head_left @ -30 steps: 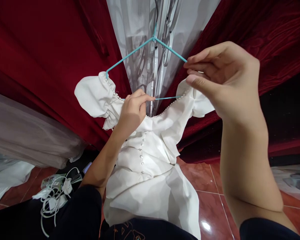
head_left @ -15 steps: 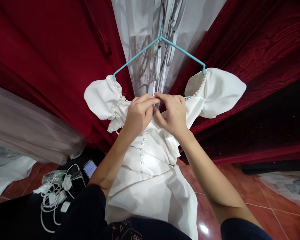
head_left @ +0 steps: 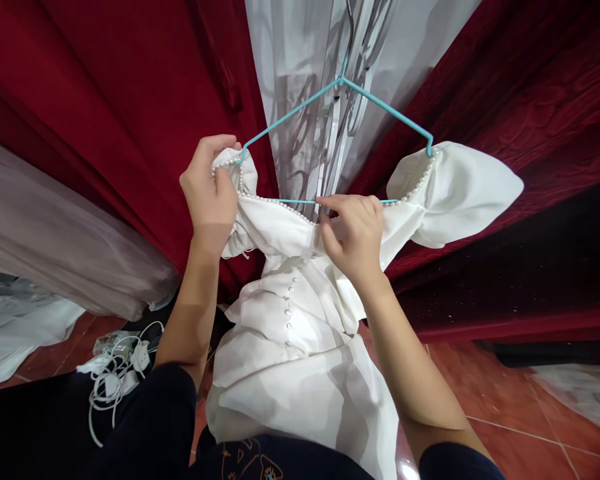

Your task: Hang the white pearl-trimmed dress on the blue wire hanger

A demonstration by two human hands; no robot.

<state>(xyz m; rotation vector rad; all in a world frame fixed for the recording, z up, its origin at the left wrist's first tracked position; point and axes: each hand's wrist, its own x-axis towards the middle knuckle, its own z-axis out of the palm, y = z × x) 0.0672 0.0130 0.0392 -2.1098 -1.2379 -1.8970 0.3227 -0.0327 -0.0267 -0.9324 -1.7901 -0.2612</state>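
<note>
A white dress with puffed sleeves, a pearl-beaded neckline and a row of small buttons hangs from a light-blue hanger. My left hand is closed on the left puffed sleeve at its beaded edge, close to the hanger's left end. At the middle of the neckline my right hand pinches the top edge of the dress, beside the hanger's lower bar. The other puffed sleeve hangs free on the right. My right fingers hide part of the neckline.
Dark red curtains hang on both sides, with white metalwork between them behind the hanger. Sheer pale fabric drapes at the left. White cables lie on a black surface at lower left. Red tiles cover the floor.
My left hand has moved from the middle of the neckline left to the sleeve and taken hold of it. My right hand stays at the neckline. The view has shifted slightly.
</note>
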